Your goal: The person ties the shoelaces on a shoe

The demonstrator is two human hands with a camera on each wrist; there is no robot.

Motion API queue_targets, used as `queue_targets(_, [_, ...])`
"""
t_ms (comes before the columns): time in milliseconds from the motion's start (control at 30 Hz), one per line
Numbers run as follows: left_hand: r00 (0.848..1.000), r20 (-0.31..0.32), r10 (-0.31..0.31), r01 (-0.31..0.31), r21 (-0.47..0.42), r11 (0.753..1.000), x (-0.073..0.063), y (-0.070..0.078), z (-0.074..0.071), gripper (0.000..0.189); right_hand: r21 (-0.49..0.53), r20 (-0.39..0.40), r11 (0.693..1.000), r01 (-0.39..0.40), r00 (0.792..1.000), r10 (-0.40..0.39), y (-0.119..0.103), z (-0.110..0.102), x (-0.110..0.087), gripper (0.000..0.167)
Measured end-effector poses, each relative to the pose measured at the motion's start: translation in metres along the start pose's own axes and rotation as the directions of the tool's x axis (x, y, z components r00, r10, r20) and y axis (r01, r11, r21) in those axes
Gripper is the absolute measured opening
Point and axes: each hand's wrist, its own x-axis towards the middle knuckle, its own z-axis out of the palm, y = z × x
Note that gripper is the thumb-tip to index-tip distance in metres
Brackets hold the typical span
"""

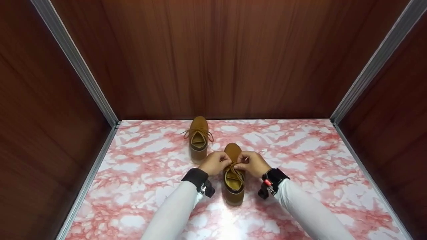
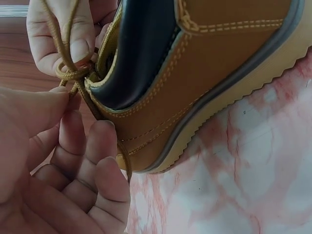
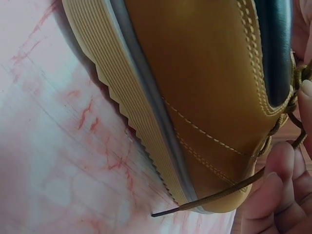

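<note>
A tan lace-up shoe (image 1: 234,198) with a dark padded collar stands upright on the surface, toe pointing away from me. Over its tongue my left hand (image 1: 215,163) pinches the brown shoelace (image 2: 74,73) between thumb and forefinger, its other fingers curled loosely. From the opposite side my right hand (image 1: 255,164) also pinches the lace with thumb and fingertips. The left wrist view shows the lace crossed and looped between both hands. One lace end (image 3: 209,197) trails past the shoe's toe in the right wrist view, where the right hand is partly cut off.
A second tan shoe (image 1: 199,124), its lace tied in a bow, stands farther back on the left. Pink-and-white marbled surface (image 1: 300,200) lies beneath. Brown wood-grain panels (image 1: 213,60) with grey metal edging (image 1: 81,66) enclose the back and sides.
</note>
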Motion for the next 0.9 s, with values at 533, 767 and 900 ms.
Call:
queue_targets(533, [1.0, 0.002, -0.023, 0.023, -0.077, 0.997, -0.004, -0.004, 0.0, 0.016, 0.068, 0.049, 0.997, 0.046, 0.998, -0.049, -0.011, -0.025, -0.022, 0.016])
queue_targets(767, [0.999, 0.014, -0.037, 0.039, -0.135, 0.99, -0.007, -0.004, -0.002, 0.016, -0.026, 0.225, 0.994, 0.107, 0.969, -0.098, -0.015, -0.028, -0.031, 0.027])
queue_targets(900, [0.999, 0.005, -0.036, 0.036, -0.146, 0.989, -0.007, -0.005, -0.003, 0.015, -0.064, 0.276, 0.985, 0.159, 0.951, -0.136, -0.015, -0.027, -0.031, 0.018])
